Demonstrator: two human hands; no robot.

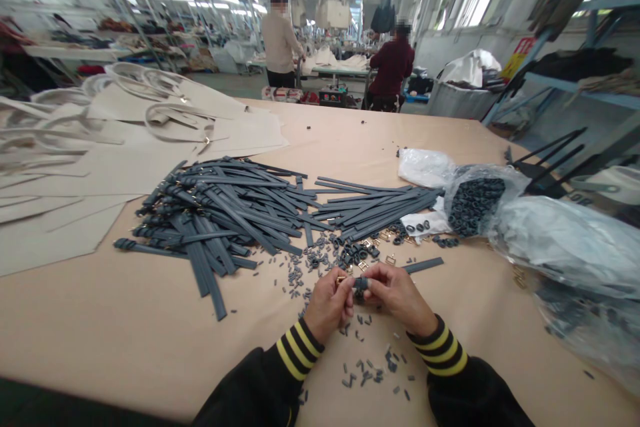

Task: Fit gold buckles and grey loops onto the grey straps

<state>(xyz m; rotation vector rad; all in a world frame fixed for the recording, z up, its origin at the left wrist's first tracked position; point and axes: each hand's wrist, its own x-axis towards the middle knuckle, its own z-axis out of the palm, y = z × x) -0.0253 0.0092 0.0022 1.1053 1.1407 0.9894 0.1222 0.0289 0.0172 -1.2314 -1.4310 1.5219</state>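
My left hand [330,301] pinches the buckle end of a dark grey strap [360,284], with a bit of gold metal between thumb and finger. From the other side, my right hand [397,295] grips the same strap, fingers closed around it. A strap length [424,265] sticks out beyond my right hand; whether it is the same piece I cannot tell. Just past the hands lie dark loops [354,253] and gold buckles [391,259]. Small grey bits [377,373] are scattered between my forearms.
A heap of buckled straps [225,207] lies left of centre, plain straps [380,210] beyond the hands. Beige pieces [150,147] cover the far left. Plastic bags [560,240], one holding dark loops [475,203], stand at right. Two people work beyond the table [325,123].
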